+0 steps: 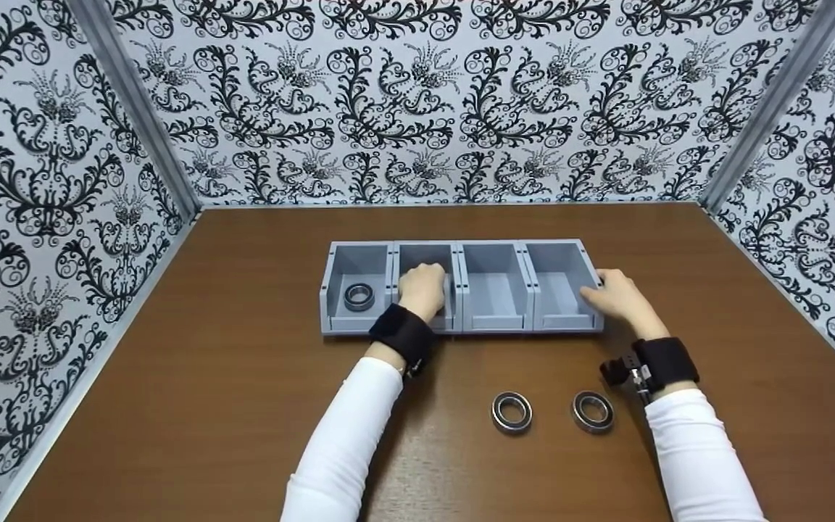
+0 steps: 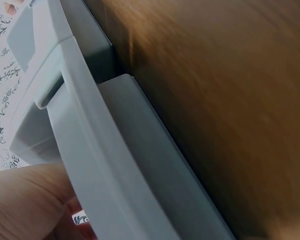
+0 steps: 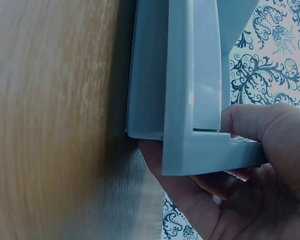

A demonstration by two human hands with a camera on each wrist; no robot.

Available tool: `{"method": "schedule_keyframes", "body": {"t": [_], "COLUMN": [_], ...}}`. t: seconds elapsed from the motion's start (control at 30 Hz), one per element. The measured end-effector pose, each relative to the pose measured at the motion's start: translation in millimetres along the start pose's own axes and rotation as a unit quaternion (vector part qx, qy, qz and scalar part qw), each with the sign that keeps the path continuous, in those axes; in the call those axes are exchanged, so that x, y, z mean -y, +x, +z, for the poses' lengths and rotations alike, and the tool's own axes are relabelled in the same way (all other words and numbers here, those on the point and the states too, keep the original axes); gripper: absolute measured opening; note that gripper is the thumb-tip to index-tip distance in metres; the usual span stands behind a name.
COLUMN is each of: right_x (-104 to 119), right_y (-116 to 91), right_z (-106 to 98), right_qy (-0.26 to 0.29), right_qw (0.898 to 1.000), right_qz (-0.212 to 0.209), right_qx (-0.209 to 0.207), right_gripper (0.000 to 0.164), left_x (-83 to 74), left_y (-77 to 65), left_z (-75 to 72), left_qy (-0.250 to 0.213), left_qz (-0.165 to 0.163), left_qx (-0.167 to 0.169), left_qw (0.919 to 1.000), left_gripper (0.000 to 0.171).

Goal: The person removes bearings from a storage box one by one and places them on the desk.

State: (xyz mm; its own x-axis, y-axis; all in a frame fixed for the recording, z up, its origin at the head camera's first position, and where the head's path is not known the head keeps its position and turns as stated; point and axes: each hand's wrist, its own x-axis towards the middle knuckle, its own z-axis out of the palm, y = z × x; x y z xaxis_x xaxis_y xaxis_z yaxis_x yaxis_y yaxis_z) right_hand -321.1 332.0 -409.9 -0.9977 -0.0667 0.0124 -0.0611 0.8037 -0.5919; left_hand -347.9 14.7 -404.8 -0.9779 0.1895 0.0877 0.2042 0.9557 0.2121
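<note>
A row of joined grey storage bins [image 1: 493,323] stands on the table. My left hand [image 1: 422,290] reaches down into the second bin from the left, knuckles up. The left wrist view shows part of that hand [image 2: 27,200] behind the bin's front wall; its fingertips are hidden, and I cannot tell whether they hold anything. At the far right end, my right hand [image 1: 619,296] grips the side wall of the last bin, its thumb [image 3: 245,120] inside and fingers outside. One ball bearing [image 1: 359,297] lies in the leftmost bin.
Two more ball bearings lie on the brown table [image 1: 243,377] in front of the bins: one [image 1: 512,412] near the middle, another [image 1: 593,412] close to the right wrist strap [image 1: 667,360]. Patterned walls [image 1: 417,109] enclose the back and both sides.
</note>
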Motion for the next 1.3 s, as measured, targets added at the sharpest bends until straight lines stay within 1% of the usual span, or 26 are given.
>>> {"method": "schedule_keyframes", "body": {"t": [0.17,0.33,0.5,0.7,1.0,1.13,1.3], "right_x": [-0.1,-0.1,-0.6,-0.7,-0.4,0.1,0.6], "right_y": [-0.1,0.2,0.6,1.3,1.9,1.1,1.0], "right_z": [0.3,0.6,-0.1,-0.2,-0.3,-0.1,-0.1], "right_qy": [0.002,0.001,0.0,0.0,-0.001,0.001,0.006], "right_qw": [1.0,1.0,1.0,1.0,1.0,1.0,1.0], "right_qz": [0.002,-0.001,-0.009,-0.013,0.001,0.006,0.001], "right_qx": [-0.001,-0.004,-0.008,-0.009,0.0,0.0,0.001], "right_gripper": [0.045,0.044,0.042,0.041,0.045,0.046,0.046], "left_x": [1.2,2.0,0.5,-1.0,-0.1,-0.5,-1.0], "left_y": [-0.1,-1.1,-2.5,-2.2,-3.5,-4.1,-5.9], "left_z": [-0.7,-2.2,-4.6,-5.7,-8.2,-9.5,-12.8], "left_qy": [-0.003,-0.01,-0.018,-0.013,-0.021,-0.02,-0.014], "left_qz": [0.008,0.013,0.017,0.02,0.031,0.033,0.031], "left_qx": [0.004,0.005,0.001,-0.008,-0.029,-0.031,-0.03], "left_qw": [1.0,0.9999,0.9997,0.9997,0.9989,0.9988,0.999], "left_gripper": [0.014,0.015,0.015,0.014,0.015,0.013,0.013]}}
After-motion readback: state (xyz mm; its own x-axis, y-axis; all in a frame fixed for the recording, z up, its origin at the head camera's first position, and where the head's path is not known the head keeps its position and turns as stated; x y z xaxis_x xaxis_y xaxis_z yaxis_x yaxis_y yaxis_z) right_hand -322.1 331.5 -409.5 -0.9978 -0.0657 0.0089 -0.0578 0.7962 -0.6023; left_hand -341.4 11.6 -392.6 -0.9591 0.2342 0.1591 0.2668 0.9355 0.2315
